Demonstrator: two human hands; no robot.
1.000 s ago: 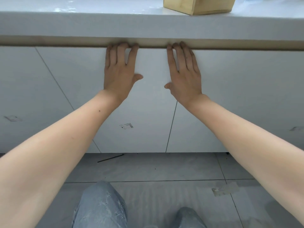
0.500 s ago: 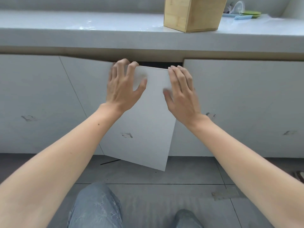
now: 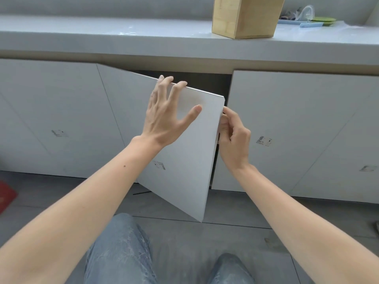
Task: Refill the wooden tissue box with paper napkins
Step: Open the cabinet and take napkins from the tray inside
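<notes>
The wooden tissue box (image 3: 245,16) stands on the grey counter (image 3: 123,35), above and right of my hands. Below it a white cabinet door (image 3: 184,152) hangs partly open, hinged on its left side. My left hand (image 3: 168,113) hooks its fingers over the door's top edge, thumb spread on the front. My right hand (image 3: 233,136) holds the door's free right edge, fingers curled behind it. The cabinet's inside is dark and nothing in it can be made out. No napkins are in view.
Closed white cabinet doors (image 3: 297,130) flank the open one. Green and blue items (image 3: 320,21) lie at the counter's far right. A red object (image 3: 6,193) sits on the grey floor tiles at the left. My knees in jeans (image 3: 119,251) are below.
The cabinet door has swung further open toward me. My right hand moved from the door's top edge to its right side edge. The view pulled back.
</notes>
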